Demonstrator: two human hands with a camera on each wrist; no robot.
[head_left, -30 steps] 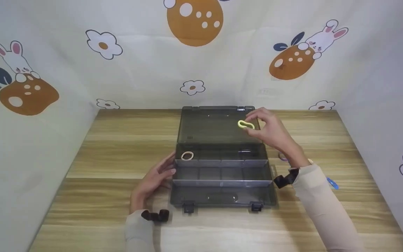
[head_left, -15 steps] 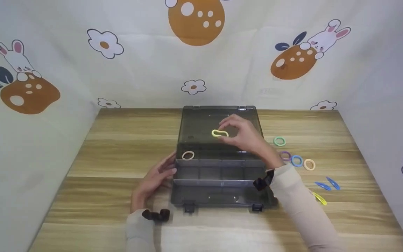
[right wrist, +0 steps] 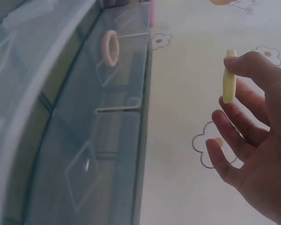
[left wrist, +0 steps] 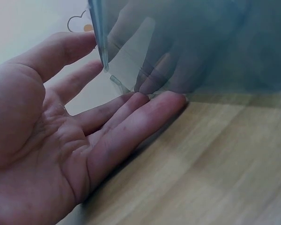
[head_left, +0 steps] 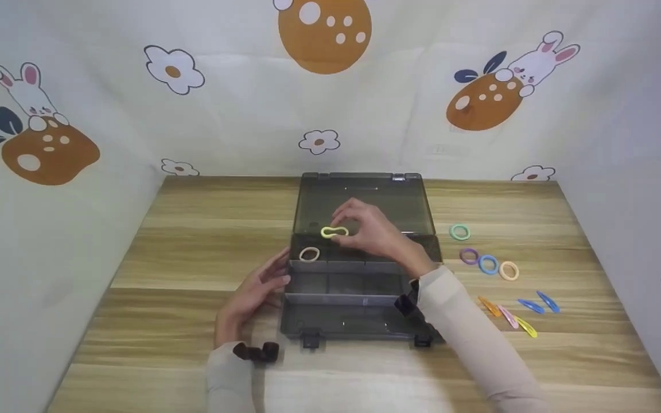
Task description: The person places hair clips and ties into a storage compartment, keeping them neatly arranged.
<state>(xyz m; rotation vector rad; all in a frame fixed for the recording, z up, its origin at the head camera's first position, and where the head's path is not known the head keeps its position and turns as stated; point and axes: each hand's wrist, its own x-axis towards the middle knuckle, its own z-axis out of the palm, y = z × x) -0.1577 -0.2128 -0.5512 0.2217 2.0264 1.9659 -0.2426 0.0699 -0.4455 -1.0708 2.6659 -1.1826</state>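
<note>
My right hand (head_left: 368, 230) pinches a pale yellow hair tie (head_left: 325, 233) between thumb and fingers, squeezing its loop narrow. It hangs over the back row of a grey see-through compartment box (head_left: 330, 320), whose lid is laid back. In the right wrist view the yellow hair tie (right wrist: 229, 86) appears edge-on under the thumb. A peach hair tie (head_left: 310, 261) lies in the back-left compartment, just below the held one in the head view. Against the box's left side, my left hand (head_left: 253, 291) rests with fingers extended; in the left wrist view its fingertips touch the clear wall.
Right of the box lie green (head_left: 459, 239), purple (head_left: 468, 263), blue (head_left: 488, 272) and orange (head_left: 508, 279) hair ties. Nearer the front are orange (head_left: 489, 306), pink (head_left: 508, 316), yellow (head_left: 526, 327) and blue (head_left: 531, 306) hair clips. A patterned cloth (head_left: 238, 120) surrounds the table.
My right hand has carried the yellow hair tie leftward and lower, from the lid's right side to near the back-left compartment. Its arm uncovered the ties and clips. My left hand stays put.
</note>
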